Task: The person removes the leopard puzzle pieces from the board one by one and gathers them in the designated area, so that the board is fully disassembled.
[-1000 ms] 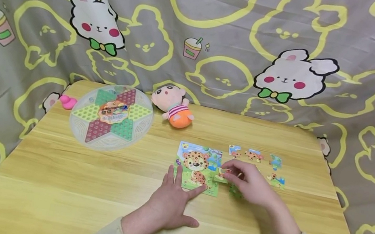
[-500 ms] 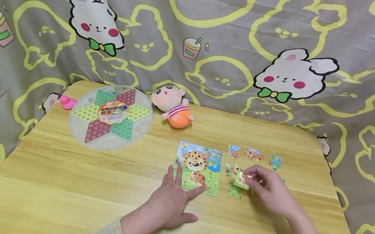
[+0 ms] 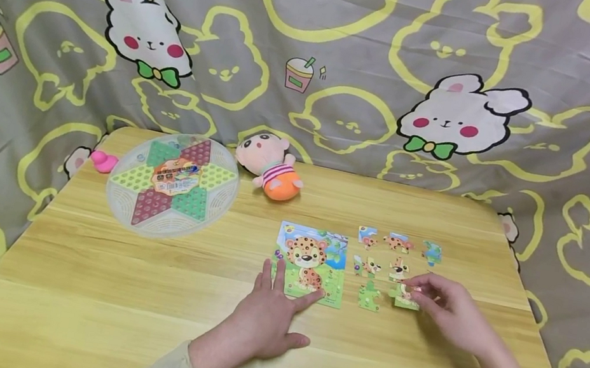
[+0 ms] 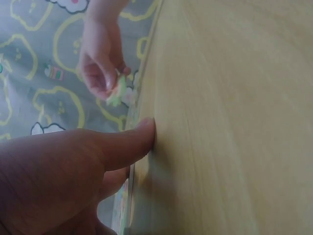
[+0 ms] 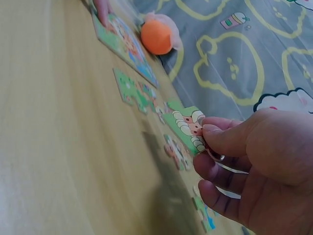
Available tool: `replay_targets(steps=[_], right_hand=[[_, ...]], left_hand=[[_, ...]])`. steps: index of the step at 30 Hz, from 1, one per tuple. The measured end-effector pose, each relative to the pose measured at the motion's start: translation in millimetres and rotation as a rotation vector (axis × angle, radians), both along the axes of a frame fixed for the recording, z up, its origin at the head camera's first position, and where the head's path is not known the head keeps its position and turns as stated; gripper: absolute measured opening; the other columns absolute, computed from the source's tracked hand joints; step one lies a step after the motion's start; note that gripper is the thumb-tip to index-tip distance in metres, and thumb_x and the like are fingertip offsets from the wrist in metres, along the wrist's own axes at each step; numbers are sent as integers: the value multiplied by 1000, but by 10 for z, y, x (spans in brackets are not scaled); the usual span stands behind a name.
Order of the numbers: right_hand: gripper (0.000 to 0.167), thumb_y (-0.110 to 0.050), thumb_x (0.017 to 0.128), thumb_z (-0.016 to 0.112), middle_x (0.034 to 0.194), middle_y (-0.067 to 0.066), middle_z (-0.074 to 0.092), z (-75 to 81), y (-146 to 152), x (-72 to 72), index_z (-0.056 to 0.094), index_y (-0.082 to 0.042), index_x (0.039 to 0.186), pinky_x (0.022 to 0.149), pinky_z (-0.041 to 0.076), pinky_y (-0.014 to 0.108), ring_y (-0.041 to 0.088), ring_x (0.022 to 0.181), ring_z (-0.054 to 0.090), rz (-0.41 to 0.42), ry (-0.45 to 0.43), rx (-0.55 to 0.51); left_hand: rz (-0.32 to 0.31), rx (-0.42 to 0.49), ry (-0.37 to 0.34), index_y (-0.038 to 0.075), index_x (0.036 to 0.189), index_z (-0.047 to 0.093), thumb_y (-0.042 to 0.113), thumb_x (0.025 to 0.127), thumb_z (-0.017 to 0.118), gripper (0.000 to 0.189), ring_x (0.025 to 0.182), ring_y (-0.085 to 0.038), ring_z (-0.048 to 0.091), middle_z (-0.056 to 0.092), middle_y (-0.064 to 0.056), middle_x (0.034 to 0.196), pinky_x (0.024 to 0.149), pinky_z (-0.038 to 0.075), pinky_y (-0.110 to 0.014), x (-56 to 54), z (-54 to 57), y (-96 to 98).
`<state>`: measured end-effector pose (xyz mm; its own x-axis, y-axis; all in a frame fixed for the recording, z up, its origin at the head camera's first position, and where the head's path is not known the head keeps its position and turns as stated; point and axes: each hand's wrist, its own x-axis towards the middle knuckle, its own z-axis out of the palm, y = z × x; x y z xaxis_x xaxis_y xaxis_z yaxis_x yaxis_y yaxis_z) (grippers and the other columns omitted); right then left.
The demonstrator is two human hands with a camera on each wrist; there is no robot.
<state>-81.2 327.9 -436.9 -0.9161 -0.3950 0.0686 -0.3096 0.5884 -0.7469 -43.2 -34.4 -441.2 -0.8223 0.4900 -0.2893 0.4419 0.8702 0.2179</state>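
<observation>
My right hand pinches a green puzzle piece between thumb and fingers. In the right wrist view the piece is tilted and held above the table, showing white-and-orange paws. Loose pieces lie in rows on the wood: a green corner piece just left of the held one, a face piece behind it, and several others. My left hand rests with spread, straight fingers on the lower part of the leopard puzzle board. Its thumb touches the table in the left wrist view.
A round Chinese checkers board lies at the back left, beside a pink toy duck. An orange-and-pink plush doll lies at the table's back. A patterned curtain hangs behind the wooden table.
My right hand has carried the puzzle piece from the board's right edge rightward, past the green corner piece, to below the face piece. The left hand has stayed in place.
</observation>
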Motion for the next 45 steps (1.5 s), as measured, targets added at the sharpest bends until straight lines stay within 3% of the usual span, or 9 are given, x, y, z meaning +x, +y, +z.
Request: replay_targets(steps=[15,26,45], right_hand=[[17,0,97,73,94,3,69,-188,69,98,69,-1,113,73,57,25,14,84,66,-33,-82,-6],[13,-4,96,78,90,-7,67,-178,-27,118,72,-5,108,72,56,26,8,82,63,-83,3,151],[13,-6,96,78,93,-4,64,-225,-56,121,72,-4,108,70,52,29,11,83,57,-142,117,254]], left_hand=[[-14,-2,-4,48,165,30,73,94,62,82,145,-70,16,17,-47,160,119,33,-65,-7,-15,-4],[-16,9,6,47,165,31,72,94,62,82,145,-70,17,16,-48,159,118,34,-65,-4,-17,-17],[-18,27,9,48,165,31,72,94,63,81,145,-71,15,17,-49,159,118,33,-67,4,-26,-29]])
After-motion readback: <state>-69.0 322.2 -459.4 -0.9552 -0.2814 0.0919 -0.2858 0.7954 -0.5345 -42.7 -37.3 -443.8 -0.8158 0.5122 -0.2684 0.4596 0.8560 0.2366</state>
